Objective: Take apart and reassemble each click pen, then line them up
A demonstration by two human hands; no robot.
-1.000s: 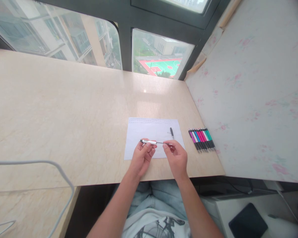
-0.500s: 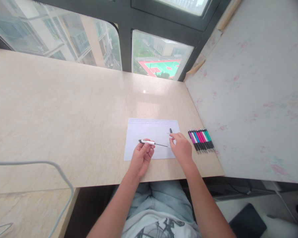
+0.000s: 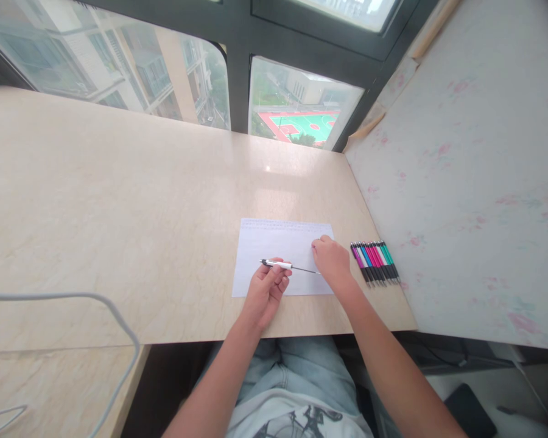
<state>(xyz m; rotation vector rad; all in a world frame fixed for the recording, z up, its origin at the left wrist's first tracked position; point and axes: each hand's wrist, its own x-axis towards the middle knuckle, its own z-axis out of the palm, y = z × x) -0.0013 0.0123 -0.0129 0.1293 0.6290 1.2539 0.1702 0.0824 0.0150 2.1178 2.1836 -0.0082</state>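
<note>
My left hand (image 3: 267,292) is closed around the white barrel of a ballpoint pen (image 3: 279,264), held above the sheet of paper (image 3: 251,243). The pen's black end points left. A thin dark refill (image 3: 305,270) sticks out of the barrel to the right, towards my right hand. My right hand (image 3: 332,260) is at the paper's right side with its fingers curled together. What they hold, if anything, is hidden beneath them. Faint rows of writing run along the top of the paper.
A row of several coloured pens (image 3: 375,263) lies right of the paper, close to the papered wall (image 3: 475,201). A grey cable (image 3: 114,310) loops over the left of the stone-patterned tabletop (image 3: 119,213). The window frame (image 3: 240,73) borders its far edge.
My right hand has turned and closed its fingers where a small black pen part lay on the paper; that part is now out of sight. My left hand keeps the pen barrel. The view shifted slightly.
</note>
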